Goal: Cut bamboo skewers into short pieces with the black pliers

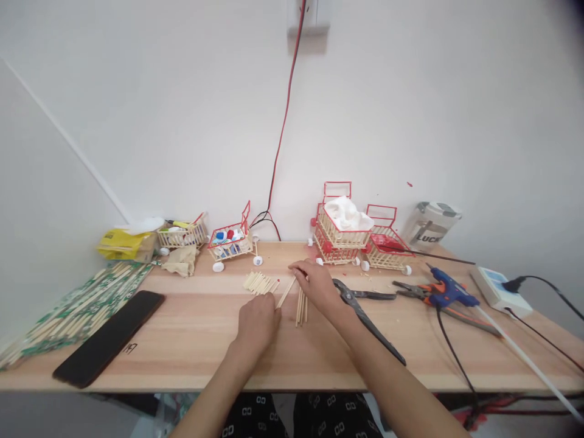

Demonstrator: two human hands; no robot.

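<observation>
My left hand (256, 322) rests on the wooden table (196, 340) with its fingers curled round the near end of one thin wooden stick (286, 291) that slants up to the right. My right hand (316, 285) lies just right of it, fingers bent down onto a small row of upright-lying sticks (301, 307). A loose pile of short cut sticks (258, 282) sits just beyond my left hand.
Black cutting pliers (365, 310) lie right of my right hand, then other pliers and a blue glue gun (449, 292) with cables. Small stick-built carts (230, 243) (340, 234) line the wall. A black phone (109, 337) and packed chopsticks (77, 307) lie at left.
</observation>
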